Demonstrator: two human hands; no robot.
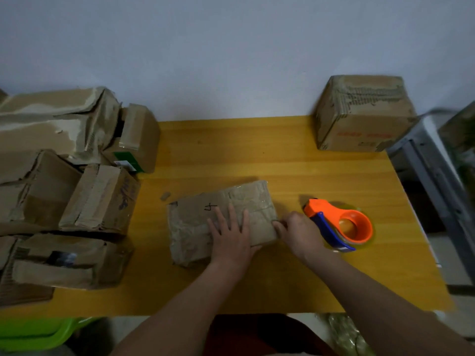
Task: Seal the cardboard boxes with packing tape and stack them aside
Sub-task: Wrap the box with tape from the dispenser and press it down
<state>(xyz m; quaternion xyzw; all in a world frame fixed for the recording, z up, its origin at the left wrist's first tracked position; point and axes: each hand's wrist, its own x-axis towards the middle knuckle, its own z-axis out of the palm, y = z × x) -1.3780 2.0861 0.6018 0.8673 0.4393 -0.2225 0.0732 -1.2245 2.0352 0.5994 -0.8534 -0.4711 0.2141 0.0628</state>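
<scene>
The yellow counter (257, 155) carries a heap of battered cardboard boxes (64, 176) along its left side and one squarer box (359, 114) at the far right corner (which of these are sealed I cannot tell). At the middle lies the flat, crumpled box (221, 219) being worked on, glossy tape already across its top. The left hand (230, 235) presses flat on it, fingers straight and spread; the right hand (295, 233) pinches at the box's right edge, seemingly smoothing a tape end. The orange tape dispenser (339, 224) sits just beside that hand, ungripped. Judged so, sealing is nearly finished; next comes lifting this box aside.
</scene>
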